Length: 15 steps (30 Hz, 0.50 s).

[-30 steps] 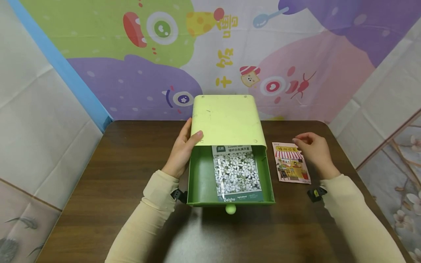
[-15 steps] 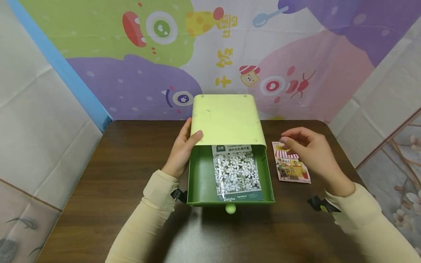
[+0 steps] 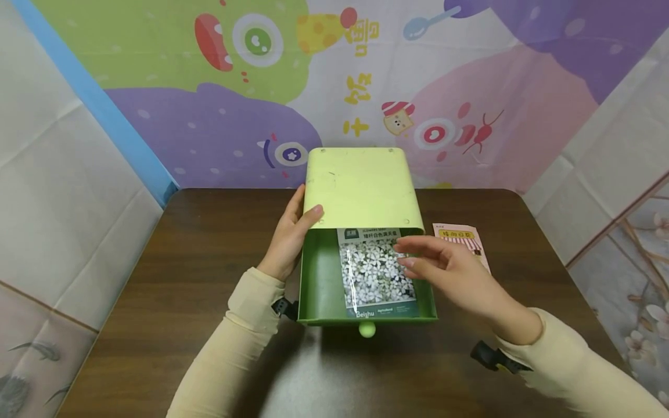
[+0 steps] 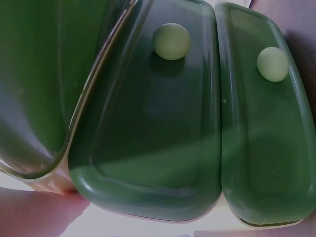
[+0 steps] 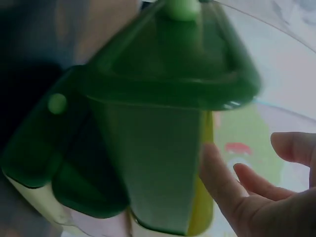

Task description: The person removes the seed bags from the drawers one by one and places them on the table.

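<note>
Seed packet (image 3: 372,277): reads "Beishu", "Agricultural", "FLOWERS", "白色满天星"; glossy, white blossoms above a dark green band; lies in the pulled-out green drawer (image 3: 321,281). Pink packet (image 3: 459,233): headed "向日葵", on the brown table (image 3: 209,261), partly behind my right hand (image 3: 460,283). That hand: thumb and fingers loosely spread, over the drawer's right side. My left hand (image 3: 289,244): grips the pale yellow-green cabinet (image 3: 360,188), thumb on top.

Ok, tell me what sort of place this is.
Probably a small indoor work corner, perhaps in a home: a dark brown wood-grain table stands before a colourful cartoon-monster sheet, flanked by pale tile-patterned wall coverings. Which room it is, I can't tell.
</note>
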Tool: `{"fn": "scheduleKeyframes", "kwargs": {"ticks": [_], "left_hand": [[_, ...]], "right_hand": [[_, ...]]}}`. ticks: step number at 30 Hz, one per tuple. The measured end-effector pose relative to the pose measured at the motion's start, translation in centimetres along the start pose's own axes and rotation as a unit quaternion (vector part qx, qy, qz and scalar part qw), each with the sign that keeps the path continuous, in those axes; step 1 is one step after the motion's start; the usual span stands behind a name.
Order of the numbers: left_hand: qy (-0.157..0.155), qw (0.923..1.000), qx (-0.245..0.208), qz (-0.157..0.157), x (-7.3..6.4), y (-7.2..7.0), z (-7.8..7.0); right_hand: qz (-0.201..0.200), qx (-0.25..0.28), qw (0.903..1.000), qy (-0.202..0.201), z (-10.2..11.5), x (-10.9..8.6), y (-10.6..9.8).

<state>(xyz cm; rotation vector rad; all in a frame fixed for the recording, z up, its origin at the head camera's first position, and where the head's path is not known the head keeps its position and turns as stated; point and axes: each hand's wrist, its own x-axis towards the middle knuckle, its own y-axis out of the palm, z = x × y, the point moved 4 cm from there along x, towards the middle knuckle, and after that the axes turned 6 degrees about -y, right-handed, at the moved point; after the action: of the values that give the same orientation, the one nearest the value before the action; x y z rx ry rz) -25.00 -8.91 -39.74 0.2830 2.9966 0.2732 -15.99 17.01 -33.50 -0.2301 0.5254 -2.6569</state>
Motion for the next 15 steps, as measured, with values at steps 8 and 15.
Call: {"fn": "scheduleKeyframes", "kwargs": {"ticks": [8,15], "left_hand": [[-0.002,1.0000,-0.004,0.000,0.1,0.0,0.0],[-0.001,1.0000,-0.003,-0.003,0.1,0.0,0.0]], "right_hand": [[0.047,-0.134,0.9898,-0.010,-0.5,0.5,2.1],[0.035,-0.173,0.9842,-0.018,0.0,0.4,2.8]]}}
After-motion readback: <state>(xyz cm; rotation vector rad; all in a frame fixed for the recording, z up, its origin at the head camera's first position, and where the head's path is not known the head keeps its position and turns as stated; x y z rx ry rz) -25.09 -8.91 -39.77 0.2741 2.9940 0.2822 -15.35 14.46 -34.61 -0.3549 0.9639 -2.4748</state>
